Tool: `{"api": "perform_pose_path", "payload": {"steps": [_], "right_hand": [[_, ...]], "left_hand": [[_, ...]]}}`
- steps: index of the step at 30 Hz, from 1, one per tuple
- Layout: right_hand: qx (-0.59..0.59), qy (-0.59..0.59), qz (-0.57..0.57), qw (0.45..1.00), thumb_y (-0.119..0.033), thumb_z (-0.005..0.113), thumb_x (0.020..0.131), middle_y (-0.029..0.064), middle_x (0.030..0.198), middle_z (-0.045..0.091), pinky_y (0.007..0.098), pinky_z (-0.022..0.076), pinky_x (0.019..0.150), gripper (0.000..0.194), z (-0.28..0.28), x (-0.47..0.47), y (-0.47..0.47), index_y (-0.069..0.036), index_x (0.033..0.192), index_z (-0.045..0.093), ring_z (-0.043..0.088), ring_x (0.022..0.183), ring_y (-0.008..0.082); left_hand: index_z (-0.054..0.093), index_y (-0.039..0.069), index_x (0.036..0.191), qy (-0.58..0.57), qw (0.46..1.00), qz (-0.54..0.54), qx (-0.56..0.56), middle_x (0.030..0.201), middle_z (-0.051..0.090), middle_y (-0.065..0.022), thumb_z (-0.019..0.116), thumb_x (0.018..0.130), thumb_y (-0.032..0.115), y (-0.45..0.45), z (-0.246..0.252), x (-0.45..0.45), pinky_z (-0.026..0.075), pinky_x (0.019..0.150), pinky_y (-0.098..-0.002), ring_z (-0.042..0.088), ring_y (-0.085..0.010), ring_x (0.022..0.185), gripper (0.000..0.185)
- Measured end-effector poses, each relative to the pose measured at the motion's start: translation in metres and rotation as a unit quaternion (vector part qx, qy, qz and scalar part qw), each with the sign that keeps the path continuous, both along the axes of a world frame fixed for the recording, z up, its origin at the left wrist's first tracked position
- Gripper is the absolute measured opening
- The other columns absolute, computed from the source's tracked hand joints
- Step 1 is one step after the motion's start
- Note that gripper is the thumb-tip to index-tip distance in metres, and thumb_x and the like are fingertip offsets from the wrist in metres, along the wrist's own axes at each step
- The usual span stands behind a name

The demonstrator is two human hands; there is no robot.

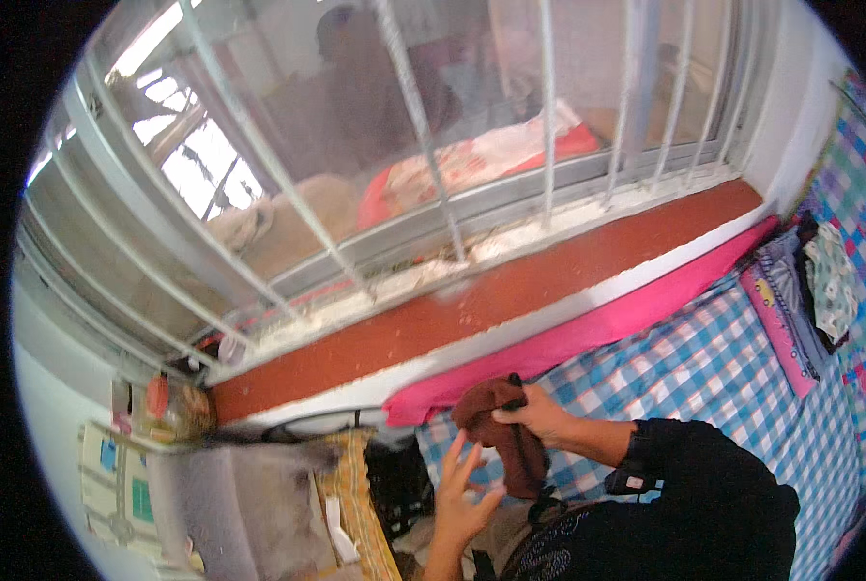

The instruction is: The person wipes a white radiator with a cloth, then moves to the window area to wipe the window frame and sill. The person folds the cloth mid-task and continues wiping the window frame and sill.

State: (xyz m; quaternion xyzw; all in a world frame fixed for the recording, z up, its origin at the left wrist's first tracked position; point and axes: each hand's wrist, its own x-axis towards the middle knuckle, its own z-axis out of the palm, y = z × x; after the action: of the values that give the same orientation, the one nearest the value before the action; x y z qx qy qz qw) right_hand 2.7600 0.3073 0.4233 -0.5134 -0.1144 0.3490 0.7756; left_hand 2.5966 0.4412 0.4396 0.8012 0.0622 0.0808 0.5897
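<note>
A bunched brown cloth item hangs from my right hand, pinched between thumb and fingers above a blue and white checked bedsheet. Just left of the cloth, my left hand is raised with its fingers spread and nothing in it. Whether its fingertips touch the cloth I cannot tell. A small black part shows at the cloth's upper end. The exact kind of garment cannot be made out.
A barred window rises over a red-brown sill. Along the wall lies a pink cloth roll. Folded clothes rest on the bed at right. At left are a jar and a yellow checked cloth.
</note>
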Motion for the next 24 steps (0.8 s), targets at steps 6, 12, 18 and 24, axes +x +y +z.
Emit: {"api": "perform_pose_path", "payload": {"steps": [6, 12, 18, 24], "right_hand": [[0.007, -0.168, -0.341, 0.925, -0.012, 0.065, 0.084, 0.0029, 0.083, 0.061, 0.0343, 0.0504, 0.070, 0.014, 0.106, 0.112, -0.085, -0.005, 0.095, 0.060, 0.060, 0.076, 0.0171], [0.130, -0.462, -0.543, 0.689, -0.014, 0.063, 0.084, 0.0048, 0.090, 0.062, 0.0312, 0.0471, 0.072, 0.024, 0.289, 0.247, -0.124, -0.003, 0.105, 0.059, 0.060, 0.081, 0.0166], [-0.065, -0.586, -0.574, 0.569, -0.045, 0.062, 0.077, 0.0220, 0.118, 0.053, 0.0443, 0.0392, 0.095, 0.058, 0.462, 0.343, -0.103, -0.003, 0.117, 0.053, 0.049, 0.113, 0.0403], [-0.257, -0.613, -0.610, 0.431, -0.038, 0.065, 0.079, 0.0220, 0.124, 0.042, 0.0483, 0.0415, 0.091, 0.085, 0.410, 0.343, -0.084, -0.009, 0.144, 0.020, 0.046, 0.113, 0.0418]], "left_hand": [[0.054, 0.007, 0.127, 0.065, 0.969, 0.177, -0.160, 0.107, 0.063, -0.0071, 0.067, 0.085, 0.025, 0.061, -0.017, -0.068, 0.047, 0.071, -0.0256, 0.057, -0.0130, 0.087, 0.048], [0.059, 0.005, 0.120, 0.197, 0.920, 0.320, -0.109, 0.110, 0.063, -0.0093, 0.063, 0.087, 0.024, 0.080, -0.050, -0.131, 0.049, 0.070, -0.0281, 0.059, -0.0164, 0.076, 0.038], [0.060, 0.005, 0.119, 0.194, 0.933, 0.302, -0.036, 0.109, 0.063, -0.0095, 0.062, 0.087, 0.025, 0.086, -0.069, -0.112, 0.049, 0.071, -0.0293, 0.060, -0.0177, 0.077, 0.038], [0.060, 0.004, 0.118, 0.162, 0.949, 0.269, 0.041, 0.108, 0.064, -0.0096, 0.062, 0.088, 0.025, 0.106, -0.088, -0.098, 0.050, 0.071, -0.0306, 0.060, -0.0191, 0.079, 0.038]]}}
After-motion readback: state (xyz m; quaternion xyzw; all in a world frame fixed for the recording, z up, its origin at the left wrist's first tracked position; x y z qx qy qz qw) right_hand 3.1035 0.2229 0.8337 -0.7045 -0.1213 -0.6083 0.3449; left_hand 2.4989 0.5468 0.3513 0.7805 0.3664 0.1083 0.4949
